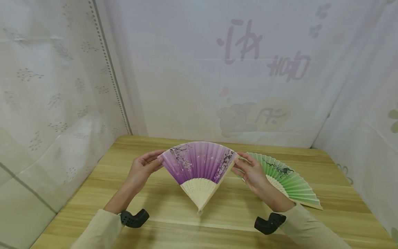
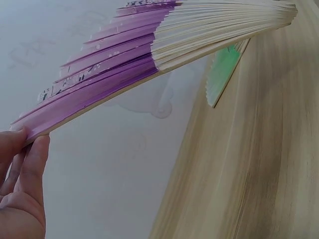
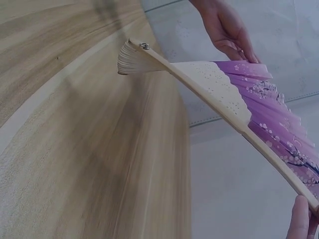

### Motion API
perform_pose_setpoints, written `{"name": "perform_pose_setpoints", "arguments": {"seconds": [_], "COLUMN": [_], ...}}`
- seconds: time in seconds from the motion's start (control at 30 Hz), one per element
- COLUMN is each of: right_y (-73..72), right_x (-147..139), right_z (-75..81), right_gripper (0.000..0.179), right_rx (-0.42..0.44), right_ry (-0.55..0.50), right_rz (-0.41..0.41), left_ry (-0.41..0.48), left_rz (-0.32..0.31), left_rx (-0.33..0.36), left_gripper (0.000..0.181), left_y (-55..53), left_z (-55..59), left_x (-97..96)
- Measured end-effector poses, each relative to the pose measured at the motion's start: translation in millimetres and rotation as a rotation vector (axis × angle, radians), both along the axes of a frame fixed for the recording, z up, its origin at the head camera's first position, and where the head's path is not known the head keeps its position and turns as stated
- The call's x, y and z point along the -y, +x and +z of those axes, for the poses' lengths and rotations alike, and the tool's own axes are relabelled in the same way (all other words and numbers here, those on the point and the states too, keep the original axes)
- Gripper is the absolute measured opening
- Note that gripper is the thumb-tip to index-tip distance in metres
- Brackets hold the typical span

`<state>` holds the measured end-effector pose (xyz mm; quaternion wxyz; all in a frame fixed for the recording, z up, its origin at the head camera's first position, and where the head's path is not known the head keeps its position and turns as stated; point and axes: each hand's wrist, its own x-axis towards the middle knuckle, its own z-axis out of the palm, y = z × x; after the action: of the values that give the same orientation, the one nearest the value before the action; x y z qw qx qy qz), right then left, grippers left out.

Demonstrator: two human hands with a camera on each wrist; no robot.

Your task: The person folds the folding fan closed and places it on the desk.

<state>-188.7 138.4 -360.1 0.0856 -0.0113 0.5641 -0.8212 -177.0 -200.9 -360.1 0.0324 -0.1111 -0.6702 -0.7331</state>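
Observation:
A purple folding fan [image 1: 200,162] with a blossom print is spread partway, its pale ribs meeting at a pivot pointing toward the person. My left hand [image 1: 143,169] pinches its left upper corner between thumb and fingers; the left wrist view shows that grip at the outer rib [image 2: 99,102]. At the opposite upper corner my right hand [image 1: 253,173] pinches the right guard stick [image 3: 219,112]. The fan is held up off the table. A green folding fan [image 1: 293,180], opened out, lies behind the right hand and wrist, which hide part of it.
The wooden table [image 1: 168,228] has a straight back edge against a pale printed curtain [image 1: 174,86]. More curtain hangs at the left [image 1: 62,86] and right. Black devices [image 1: 135,218] are strapped at both wrists.

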Motion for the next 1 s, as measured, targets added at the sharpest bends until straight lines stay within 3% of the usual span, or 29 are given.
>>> {"name": "perform_pose_setpoints", "arguments": {"seconds": [0.2, 0.5, 0.73, 1.0], "right_y": [0.5, -0.2, -0.5, 0.3], "right_x": [3, 5, 5, 6], "right_z": [-0.5, 0.1, -0.9, -1.4], "right_gripper": [0.022, 0.035, 0.022, 0.020], "right_rx": [-0.002, 0.027, 0.026, 0.006], "right_ry": [-0.030, -0.025, -0.030, -0.030], "right_rz": [-0.003, -0.013, -0.009, 0.010], "left_ry": [0.015, 0.021, 0.033, 0.045], "left_rz": [0.001, -0.006, -0.017, -0.047], "left_rx": [-0.008, 0.007, 0.011, 0.006], "left_gripper": [0.032, 0.027, 0.023, 0.026], "left_y": [-0.6, 0.0, -1.0, -0.8], "left_z": [0.1, 1.4, 1.2, -1.0], "left_x": [-3.4, -9.3, -13.0, -19.1]}}
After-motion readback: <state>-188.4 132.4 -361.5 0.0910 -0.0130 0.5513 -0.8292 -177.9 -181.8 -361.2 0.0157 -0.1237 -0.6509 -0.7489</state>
